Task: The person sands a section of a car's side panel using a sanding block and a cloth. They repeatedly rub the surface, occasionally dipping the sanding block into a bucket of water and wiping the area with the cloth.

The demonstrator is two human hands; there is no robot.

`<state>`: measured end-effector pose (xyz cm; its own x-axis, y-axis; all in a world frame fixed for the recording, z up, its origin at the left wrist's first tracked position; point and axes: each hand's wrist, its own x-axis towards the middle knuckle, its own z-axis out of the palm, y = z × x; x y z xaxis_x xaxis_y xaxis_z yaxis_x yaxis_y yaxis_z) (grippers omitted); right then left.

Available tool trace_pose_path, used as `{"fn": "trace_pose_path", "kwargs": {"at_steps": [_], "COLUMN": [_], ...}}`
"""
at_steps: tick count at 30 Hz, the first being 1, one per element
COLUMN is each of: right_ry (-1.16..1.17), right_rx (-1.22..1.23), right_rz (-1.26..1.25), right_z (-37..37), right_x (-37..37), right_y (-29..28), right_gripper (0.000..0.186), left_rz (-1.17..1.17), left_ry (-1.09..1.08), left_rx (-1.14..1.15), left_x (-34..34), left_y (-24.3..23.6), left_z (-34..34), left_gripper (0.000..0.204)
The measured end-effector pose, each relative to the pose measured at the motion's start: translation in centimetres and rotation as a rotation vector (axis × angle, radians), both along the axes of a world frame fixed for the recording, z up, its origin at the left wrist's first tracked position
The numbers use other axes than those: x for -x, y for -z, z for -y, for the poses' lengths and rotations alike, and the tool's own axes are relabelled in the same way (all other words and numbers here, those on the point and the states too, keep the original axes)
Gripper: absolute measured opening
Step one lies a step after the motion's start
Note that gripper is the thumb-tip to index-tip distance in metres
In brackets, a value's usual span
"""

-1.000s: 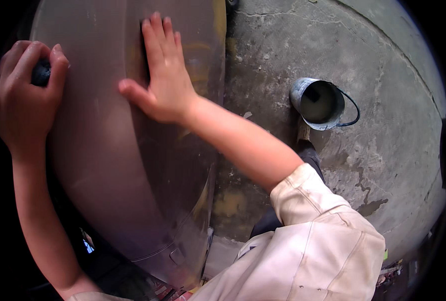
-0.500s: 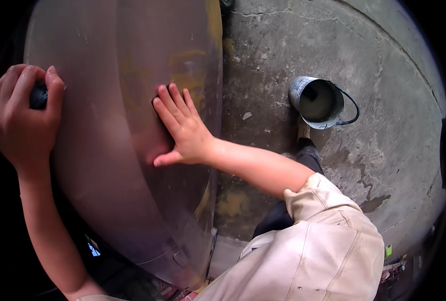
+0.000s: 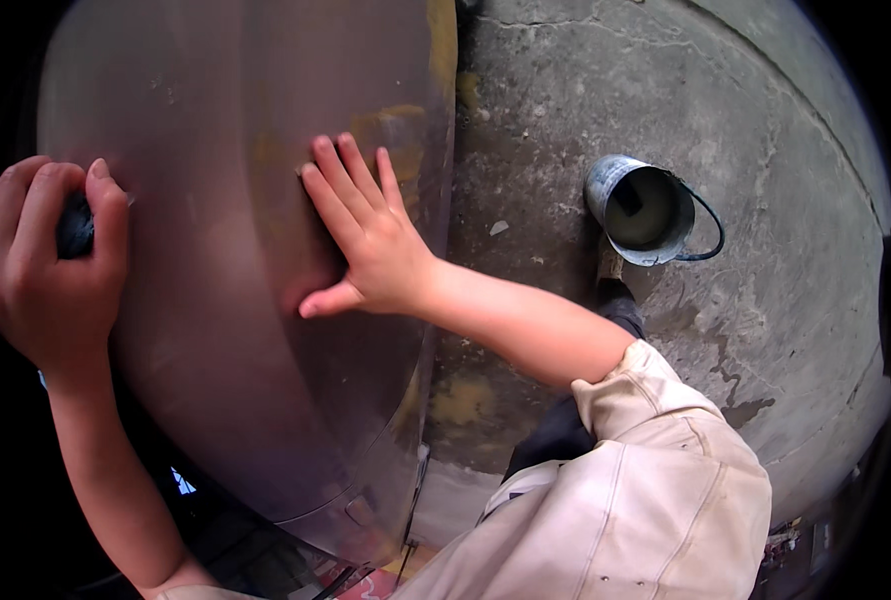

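**Left hand (image 3: 55,265) closed round a dark lump (image 3: 75,228); right hand (image 3: 370,235) spread on a curved panel (image 3: 185,310)**

Head view, the only one. Left hand at the panel's left edge, fingers curled over, thumb opposite; the dark lump shows in the gap between thumb and fingers. Whether this hand touches the panel: cannot tell.

Right hand wide, back of hand to the camera, fingers fanned, thumb out to the side. Lies over the panel's right half, fingertips just short of a yellowish patch (image 3: 390,130) near the right edge. Whether anything lies beneath the palm is hidden.

Panel: large, grey-brown, faintly glossy, with a soft ridge along its length. Runs out of view at the top and narrows toward its lower end, where a thin seam and a small rectangular outline (image 3: 359,512) show near the lower right edge.

Right of the panel's right edge, rough grey concrete floor (image 3: 765,130), cracked, with a dark wet stain (image 3: 748,410). Metal bucket (image 3: 603,190) on it, well apart from the panel: murky liquid (image 3: 655,222) inside, a dark piece at the inner left, dark handle (image 3: 715,238) hanging to the right. Shoe (image 3: 609,264) just beside the bucket, partly hidden. Pale chip (image 3: 498,228) on the floor between panel and bucket.

Person's clothing: pale short-sleeved shirt (image 3: 645,490), dark trousers (image 3: 555,435).
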<state>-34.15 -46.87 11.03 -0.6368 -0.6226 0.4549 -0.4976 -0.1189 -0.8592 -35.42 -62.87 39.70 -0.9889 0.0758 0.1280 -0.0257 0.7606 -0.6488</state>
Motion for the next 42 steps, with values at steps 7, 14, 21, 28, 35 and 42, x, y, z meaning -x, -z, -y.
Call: {"fn": "trace_pose_path", "kwargs": {"at_steps": [7, 14, 21, 28, 35, 42], "right_ry": [0.014, 0.044, -0.062, 0.099, -0.146, 0.193], "right_rx": [0.07, 0.184, 0.236, 0.217, 0.279, 0.234], "right_rz": [0.12, 0.124, 0.277, 0.22, 0.319, 0.282], "right_z": [2.3, 5.2, 0.9, 6.6, -1.2, 7.8], "right_x": [1.4, 2.5, -4.0, 5.3, -9.1, 5.7], "right_y": [-3.0, -6.6, -6.9, -9.2, -6.7, -9.7], "right_gripper": [0.134, 0.144, 0.142, 0.135, 0.142, 0.138], "left_rz": [0.018, 0.048, 0.003, 0.04, 0.012, 0.024], "left_ry": [0.011, 0.09, 0.079, 0.023, 0.089, 0.076], "left_rx": [-0.058, 0.007, 0.017, 0.049, 0.098, 0.052], "left_x": [-0.7, -0.2, 0.8, 0.2, 1.0, 0.7], "left_y": [-0.4, -1.4, 0.2, -1.5, -0.5, -0.7], "left_z": [0.1, 0.0, -0.6, -0.8, -1.4, -1.2], "left_gripper": [0.013, 0.012, 0.01, 0.01, 0.011, 0.01]}}
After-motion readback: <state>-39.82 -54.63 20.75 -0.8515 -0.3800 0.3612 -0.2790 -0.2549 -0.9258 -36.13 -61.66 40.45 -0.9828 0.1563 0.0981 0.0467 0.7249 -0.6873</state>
